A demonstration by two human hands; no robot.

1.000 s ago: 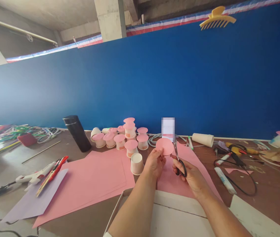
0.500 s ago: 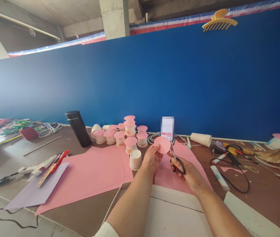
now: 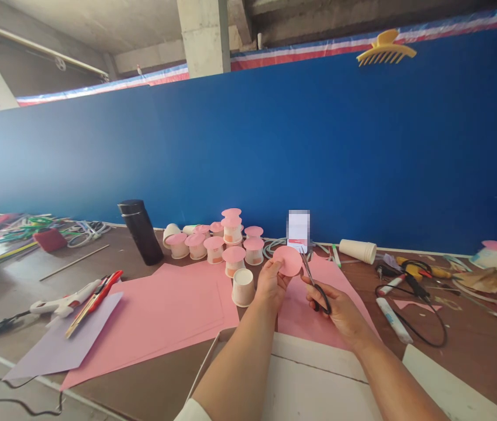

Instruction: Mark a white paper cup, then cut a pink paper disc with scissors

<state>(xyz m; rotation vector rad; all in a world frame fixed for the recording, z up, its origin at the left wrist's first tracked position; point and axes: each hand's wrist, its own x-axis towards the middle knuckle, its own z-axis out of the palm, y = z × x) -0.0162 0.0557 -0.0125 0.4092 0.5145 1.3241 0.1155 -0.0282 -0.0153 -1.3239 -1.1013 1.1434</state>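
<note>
Pinched in my left hand [image 3: 272, 282] is a round pink paper disc [image 3: 287, 261], held up over the table. My right hand [image 3: 334, 307] grips black-handled scissors [image 3: 317, 287], whose blades point up beside the disc's right edge. Below both hands lies a sheet of pink paper [image 3: 340, 307]. Left of my left hand, a bare white paper cup [image 3: 243, 287] stands upside down. Behind it, several upturned cups [image 3: 234, 262] carry pink discs on top, some of them stacked.
Large pink sheets [image 3: 165, 316] cover the table's left part, with a utility knife [image 3: 95, 301] and a glue gun [image 3: 65, 298] near a lilac sheet [image 3: 73, 339]. A black bottle [image 3: 142, 232] stands behind. Nested cups [image 3: 357, 251], cables and markers [image 3: 393, 320] lie right.
The view has tilted slightly, so everything sits a little lower. The scissors have shifted slightly beside the disc's edge; both hands keep their holds.
</note>
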